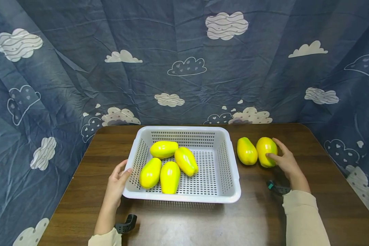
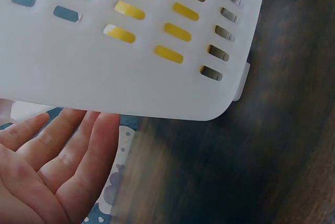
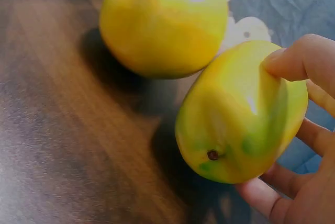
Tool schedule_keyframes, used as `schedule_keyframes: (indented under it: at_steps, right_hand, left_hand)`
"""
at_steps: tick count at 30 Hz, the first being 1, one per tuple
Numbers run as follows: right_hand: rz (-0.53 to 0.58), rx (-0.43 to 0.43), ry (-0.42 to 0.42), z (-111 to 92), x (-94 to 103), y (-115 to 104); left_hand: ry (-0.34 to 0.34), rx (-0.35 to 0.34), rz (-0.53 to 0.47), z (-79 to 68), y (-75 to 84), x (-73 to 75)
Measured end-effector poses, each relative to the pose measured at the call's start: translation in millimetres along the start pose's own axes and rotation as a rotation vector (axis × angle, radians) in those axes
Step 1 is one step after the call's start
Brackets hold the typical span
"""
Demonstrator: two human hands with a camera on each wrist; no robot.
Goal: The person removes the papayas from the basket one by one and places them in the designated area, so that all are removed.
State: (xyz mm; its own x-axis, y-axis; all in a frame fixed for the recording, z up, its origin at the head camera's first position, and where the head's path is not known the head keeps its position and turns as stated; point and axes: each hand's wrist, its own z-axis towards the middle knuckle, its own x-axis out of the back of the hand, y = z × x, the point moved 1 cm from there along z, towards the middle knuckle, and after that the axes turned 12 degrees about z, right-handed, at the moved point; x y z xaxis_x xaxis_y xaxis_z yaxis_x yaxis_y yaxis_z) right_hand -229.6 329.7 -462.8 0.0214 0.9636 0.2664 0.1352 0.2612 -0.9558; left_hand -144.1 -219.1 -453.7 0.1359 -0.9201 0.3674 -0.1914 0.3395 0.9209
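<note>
A white plastic basket with slotted walls holds several yellow papayas, grouped toward its left side. At the basket's left edge, my left hand grips the rim, thumb on top; the left wrist view has its fingertips meeting the rim from the outer side. To the right of the basket, my right hand holds a yellow papaya tinged green, thumb and fingers around it in the right wrist view. A second loose papaya lies right beside it.
Everything stands on a dark brown wooden table. Behind it and along the sides hangs a blue cloth with a cloud print. Each wrist wears a black strap; the left strap is near the table's front.
</note>
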Motion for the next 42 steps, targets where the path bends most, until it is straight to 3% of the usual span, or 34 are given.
schedule_keyframes:
  at_steps: [7, 28, 35, 42]
  right_hand:
    - [0.011, -0.043, -0.016, -0.1, -5.6, 6.9]
    - [0.076, -0.006, 0.082, -2.2, -7.4, 12.5]
    - [0.041, 0.005, 0.150, 17.2, 5.1, 34.9]
    - [0.024, 0.107, 0.198, 37.7, 12.8, 55.6]
  left_hand:
    - [0.003, 0.003, 0.004, -0.6, -0.8, -0.3]
    - [-0.008, 0.015, -0.012, 0.0, -1.0, -0.2]
    - [-0.005, 0.011, -0.010, 0.7, -0.6, 0.1]
    - [-0.009, 0.003, -0.010, 0.6, 0.4, 0.0]
